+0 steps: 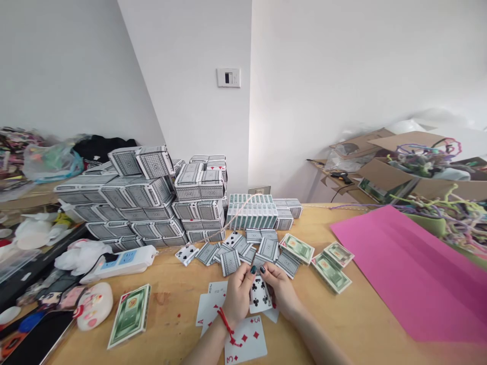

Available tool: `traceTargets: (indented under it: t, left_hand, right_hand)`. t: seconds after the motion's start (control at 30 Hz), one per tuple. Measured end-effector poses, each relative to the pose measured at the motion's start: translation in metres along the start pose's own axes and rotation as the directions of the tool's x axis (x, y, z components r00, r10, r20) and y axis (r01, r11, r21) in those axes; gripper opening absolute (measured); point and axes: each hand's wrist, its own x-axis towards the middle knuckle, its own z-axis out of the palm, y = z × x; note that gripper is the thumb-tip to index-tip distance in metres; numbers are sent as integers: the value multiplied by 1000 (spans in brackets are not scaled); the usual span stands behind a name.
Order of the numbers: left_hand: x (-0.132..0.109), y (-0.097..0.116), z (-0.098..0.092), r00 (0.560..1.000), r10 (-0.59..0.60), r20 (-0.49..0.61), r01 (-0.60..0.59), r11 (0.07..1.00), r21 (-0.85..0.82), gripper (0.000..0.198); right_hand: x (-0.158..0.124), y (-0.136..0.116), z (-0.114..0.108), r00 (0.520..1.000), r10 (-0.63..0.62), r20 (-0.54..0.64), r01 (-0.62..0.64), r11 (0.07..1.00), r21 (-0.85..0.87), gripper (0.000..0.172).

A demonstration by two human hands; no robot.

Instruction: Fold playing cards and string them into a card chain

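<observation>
Between my left hand (242, 286) and my right hand (279, 289) is a playing card (259, 295) showing clubs, its face toward me. Both hands grip it by the sides, thumbs at its upper edge; whether other cards lie behind it I cannot tell. Below my wrists, larger cards lie face up, among them a three of diamonds (246, 340) and an ace (204, 308) partly under the left hand. Just beyond my fingers spreads a loose pile of small cards (230, 262), mostly face down with grey patterned backs.
Stacked grey card bundles (148, 195) rise at the back left. Green-edged boxes (253, 213) stand beside them. Green card packs (331, 271) lie right, another green pack (130, 314) left. A power strip (125, 261), a phone (45, 337) and pink paper (418, 274) flank the workspace.
</observation>
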Motion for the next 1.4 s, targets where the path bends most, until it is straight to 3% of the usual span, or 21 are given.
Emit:
traceTargets:
  t: [0.3,0.43,0.6,0.77,0.93,1.03,1.13,1.23,1.33,1.4]
  left_hand:
    - [2,-4,-3,997,4,-82,0,999,45,31]
    - [4,2,-6,991,14,-129,-21,998,-52,24]
    - [6,4,-8,990,9,-141,-24,994,-109,22]
    - [9,-4,-11,979,-22,-202,19,1000,-13,23]
    - [9,-9,-14,996,-24,-83,26,999,22,27]
    - [8,-10,-13,999,-22,-44,25,997,73,29]
    - [8,-12,-12,999,4,-48,1,995,100,30]
    - [9,-14,-11,994,20,-105,-9,994,110,29]
    - [11,-13,-12,983,45,-179,-16,987,157,27]
    - [11,-11,-12,983,73,-168,-38,979,202,26]
  right_hand:
    - [-1,-12,2,994,-93,-48,85,984,-159,39]
    - [3,-8,-1,993,-72,-91,68,996,-52,35]
    - [2,-6,0,1000,-21,-6,22,994,108,34]
    - [-1,-8,3,998,-55,42,55,998,8,32]
    - [0,-10,0,986,-166,-29,158,970,-186,28]
    - [3,-8,-3,992,-114,-47,100,969,-227,30]
    - [5,-6,-6,998,-49,-47,42,989,-141,28]
    - [6,-4,-7,999,-6,-47,2,998,-68,24]
    - [5,-4,-6,1000,24,-5,-24,993,-117,24]
    - [4,-5,-4,999,31,37,-24,986,-163,22]
